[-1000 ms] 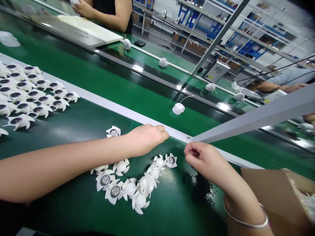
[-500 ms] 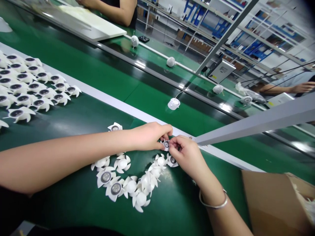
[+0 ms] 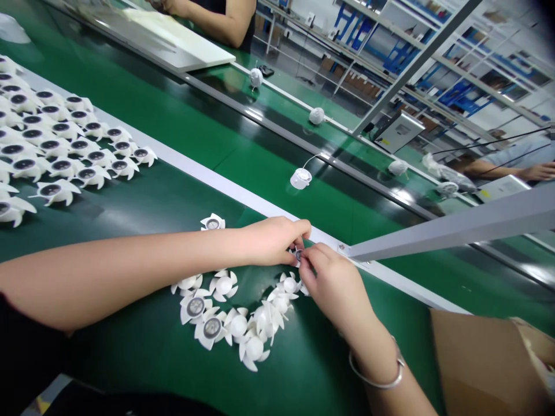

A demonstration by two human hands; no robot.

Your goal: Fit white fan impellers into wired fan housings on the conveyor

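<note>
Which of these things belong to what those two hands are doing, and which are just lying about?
Seemingly part of the job:
fan impeller between left hand and right hand
loose fan impellers nearby
rows of fan impellers at left

Seemingly just around:
white wired housing, untouched
metal post
silver metal box beyond

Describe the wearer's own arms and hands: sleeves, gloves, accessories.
The left hand and right hand are ungloved, and both forearms are bare. A thin, silver-coloured bangle rings the right wrist. Black cloth shows by the left elbow; no right sleeve is in view.
</note>
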